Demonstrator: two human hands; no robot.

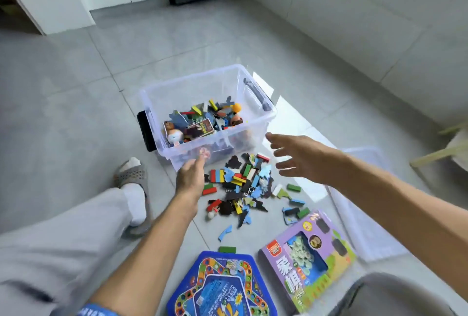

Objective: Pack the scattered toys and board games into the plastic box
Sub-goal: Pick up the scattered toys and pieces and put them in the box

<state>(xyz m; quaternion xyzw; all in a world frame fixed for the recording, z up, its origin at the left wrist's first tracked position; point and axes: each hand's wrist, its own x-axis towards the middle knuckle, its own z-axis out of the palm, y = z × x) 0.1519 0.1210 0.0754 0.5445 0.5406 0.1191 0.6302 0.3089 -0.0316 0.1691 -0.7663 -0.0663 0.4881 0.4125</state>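
Observation:
A clear plastic box [255,123] stands on the floor, its bottom covered with blocks, puzzle pieces and small figures. In front of it lies a pile of coloured blocks and puzzle pieces [247,184]. My left hand [190,176] reaches to the box's near corner; what it holds, if anything, is hidden. My right hand [296,156] hovers open, fingers spread, just right of the box above the pile. Near me lie a blue board game [222,287] and a purple game box [307,257].
The clear box lid [364,217] lies on the floor at the right under my right arm. My slippered foot [133,189] and grey trouser leg are at the left. A pale wooden furniture leg [438,156] stands far right. Grey tile floor stretches beyond the box.

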